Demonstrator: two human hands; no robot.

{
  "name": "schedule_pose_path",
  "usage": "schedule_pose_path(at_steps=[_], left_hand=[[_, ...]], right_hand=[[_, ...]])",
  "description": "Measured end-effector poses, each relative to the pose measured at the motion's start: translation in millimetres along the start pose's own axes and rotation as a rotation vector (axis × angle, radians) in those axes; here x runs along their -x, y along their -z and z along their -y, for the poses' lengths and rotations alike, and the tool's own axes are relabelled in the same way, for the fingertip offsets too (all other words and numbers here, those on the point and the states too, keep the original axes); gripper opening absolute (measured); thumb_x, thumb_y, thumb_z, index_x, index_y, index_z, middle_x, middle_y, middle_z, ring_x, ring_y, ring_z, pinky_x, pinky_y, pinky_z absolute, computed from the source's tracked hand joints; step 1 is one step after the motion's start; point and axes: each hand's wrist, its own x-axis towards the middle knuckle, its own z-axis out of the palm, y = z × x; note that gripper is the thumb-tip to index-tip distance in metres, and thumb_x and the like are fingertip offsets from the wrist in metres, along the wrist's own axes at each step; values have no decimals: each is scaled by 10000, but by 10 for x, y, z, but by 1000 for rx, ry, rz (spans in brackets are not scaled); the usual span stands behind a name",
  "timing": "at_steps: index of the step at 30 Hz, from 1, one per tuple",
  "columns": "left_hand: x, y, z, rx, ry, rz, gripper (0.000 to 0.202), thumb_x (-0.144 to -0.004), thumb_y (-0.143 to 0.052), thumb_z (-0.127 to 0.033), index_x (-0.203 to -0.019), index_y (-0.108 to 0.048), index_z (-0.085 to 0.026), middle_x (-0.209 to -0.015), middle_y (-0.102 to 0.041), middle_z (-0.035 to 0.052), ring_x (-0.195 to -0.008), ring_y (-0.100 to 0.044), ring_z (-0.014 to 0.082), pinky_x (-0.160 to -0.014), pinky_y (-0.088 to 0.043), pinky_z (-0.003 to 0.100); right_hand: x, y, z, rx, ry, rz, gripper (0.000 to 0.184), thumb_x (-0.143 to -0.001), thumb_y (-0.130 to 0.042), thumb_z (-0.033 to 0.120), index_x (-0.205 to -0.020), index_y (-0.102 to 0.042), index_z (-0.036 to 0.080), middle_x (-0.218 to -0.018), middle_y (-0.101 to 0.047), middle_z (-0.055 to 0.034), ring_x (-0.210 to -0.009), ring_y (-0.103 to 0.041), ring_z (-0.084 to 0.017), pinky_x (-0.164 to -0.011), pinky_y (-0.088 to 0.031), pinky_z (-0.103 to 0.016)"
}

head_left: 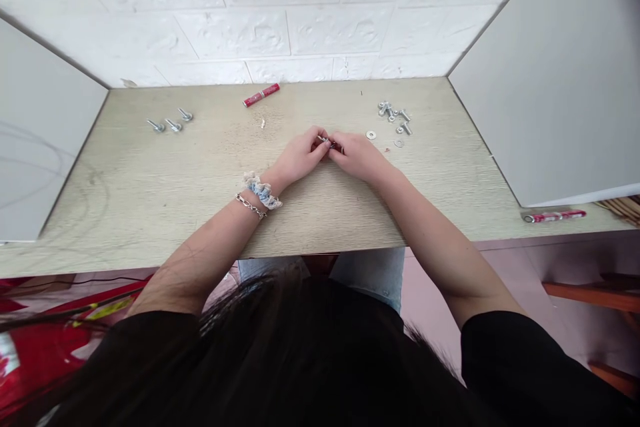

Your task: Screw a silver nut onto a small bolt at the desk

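The left hand (301, 155) and right hand (359, 153) meet above the desk (200, 167), fingers curled, pinching a metal part (325, 139) between their fingertips, mostly hidden there. A washer (371, 135) lies just beside the right hand.

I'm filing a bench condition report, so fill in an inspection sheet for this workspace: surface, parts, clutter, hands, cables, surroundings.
Surface: wood-grain tabletop, with brown specks toward the back.
Parts: three bolts at left; bolt cluster at right, near a flat washer and a thinner ring.
Clutter: red tube at the back, white scrap near it; second red tube at the right front.
Hands: left hand and right hand together, pinching small metal hardware, mostly hidden.
Cables: thin dark line below at left, possibly one.
Surroundings: white brick-patterned wall, grey panels both sides.
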Motion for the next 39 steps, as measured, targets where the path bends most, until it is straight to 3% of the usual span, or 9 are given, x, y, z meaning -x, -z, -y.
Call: schedule_pose_path(at_steps=[12, 19, 25, 28, 32, 39], left_hand=[[8, 13, -30, -75, 10, 33, 96, -873, -524, -177, -959, -562, -194, -811, -671, -8, -758, -614, 153, -743, -458, 296], [9, -22, 11, -15, -16, -31, 55, -885, -511, -189, -931, -539, -198, -794, -651, -3, -748, -604, 153, -720, -455, 293], [-15, -58, 79, 90, 5, -75, 47, -880, -524, -211, -925, -536, -203, -798, -641, 0, -722, -589, 147, -696, -445, 286], [-14, -48, 62, 112, 14, -85, 41, -876, -544, -227, -912, -536, -207, -742, -616, -14, -674, -564, 138, -664, -422, 277], [1, -20, -14, 30, 28, -102, 14, -878, -532, -209, -886, -538, -199, -693, -583, -26, -633, -515, 127, -636, -385, 272], [5, -15, -47, 30, 23, -109, 21, -889, -516, -181, -877, -528, -193, -748, -596, -16, -671, -518, 122, -664, -400, 269]], right_hand=[[0, 11, -20, 3, -17, 17, 176, -876, -448, 217, -859, -617, 171, -911, -680, -94, -769, -543, -209, -697, -348, -324], [-12, 1, -29, -26, 16, -9, 177, -869, -441, 201, -859, -616, 173, -884, -680, -80, -754, -538, -197, -694, -352, -316], [-2, 11, -4, -104, -41, -37, 217, -858, -498, 248, -1035, -603, 177, -870, -672, -64, -768, -569, -202, -699, -374, -311], [-6, 8, 0, -130, -48, -60, 189, -855, -519, 268, -1015, -580, 187, -856, -662, -50, -732, -558, -189, -686, -376, -305], [-25, -8, -9, -149, -12, -85, 121, -855, -505, 256, -931, -568, 186, -902, -666, -62, -767, -561, -187, -713, -388, -309], [-28, -7, -11, -166, -1, -118, 130, -839, -541, 255, -946, -573, 187, -1050, -658, -88, -867, -565, -201, -790, -410, -330]])
